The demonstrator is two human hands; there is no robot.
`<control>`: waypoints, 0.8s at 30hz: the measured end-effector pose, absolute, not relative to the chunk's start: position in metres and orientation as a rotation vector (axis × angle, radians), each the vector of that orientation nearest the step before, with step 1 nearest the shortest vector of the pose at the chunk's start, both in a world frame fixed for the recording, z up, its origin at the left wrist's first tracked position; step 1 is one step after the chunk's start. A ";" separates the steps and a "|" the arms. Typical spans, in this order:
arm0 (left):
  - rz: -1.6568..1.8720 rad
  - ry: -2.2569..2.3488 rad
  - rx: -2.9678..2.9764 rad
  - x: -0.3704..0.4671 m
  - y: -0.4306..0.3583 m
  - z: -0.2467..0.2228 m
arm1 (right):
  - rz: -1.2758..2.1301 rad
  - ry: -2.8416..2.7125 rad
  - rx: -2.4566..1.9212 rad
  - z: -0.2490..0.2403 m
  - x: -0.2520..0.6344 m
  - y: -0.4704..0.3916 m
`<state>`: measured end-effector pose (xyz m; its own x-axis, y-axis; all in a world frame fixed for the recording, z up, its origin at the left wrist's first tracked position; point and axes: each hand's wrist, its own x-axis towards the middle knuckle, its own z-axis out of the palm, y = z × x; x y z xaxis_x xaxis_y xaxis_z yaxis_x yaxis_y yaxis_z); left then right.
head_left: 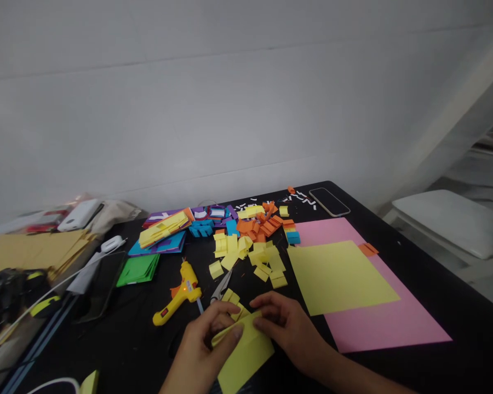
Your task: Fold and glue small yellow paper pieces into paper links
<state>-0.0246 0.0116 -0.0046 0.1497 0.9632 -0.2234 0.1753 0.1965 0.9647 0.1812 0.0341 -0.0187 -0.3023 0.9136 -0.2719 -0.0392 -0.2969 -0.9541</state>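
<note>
My left hand hides some of my yellow paper, and the bottom edge cuts off my right arm

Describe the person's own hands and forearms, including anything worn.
The left hand and right hand are ungloved, with no ring, bracelet or watch visible. The right forearm shows no sleeve; the frame cuts off the left arm near the wrist.

I note a phone lying flat beyond the right grip. A white seat stands farther right. Well left of the left grip: a white device, a black-and-yellow object.
</note>
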 end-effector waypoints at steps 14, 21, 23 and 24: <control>1.097 1.278 1.142 -0.020 0.011 -0.022 | 1.510 -1.153 -1.230 -0.024 0.184 0.035; 0.987 1.305 1.395 -0.020 0.012 -0.022 | 1.509 -1.307 -1.232 -0.024 0.184 0.032; 0.950 1.372 1.488 -0.022 0.015 -0.018 | 1.519 -1.332 -1.217 -0.023 0.182 0.030; 0.940 1.399 1.535 -0.023 0.017 -0.017 | 1.522 -1.338 -1.212 -0.022 0.182 0.030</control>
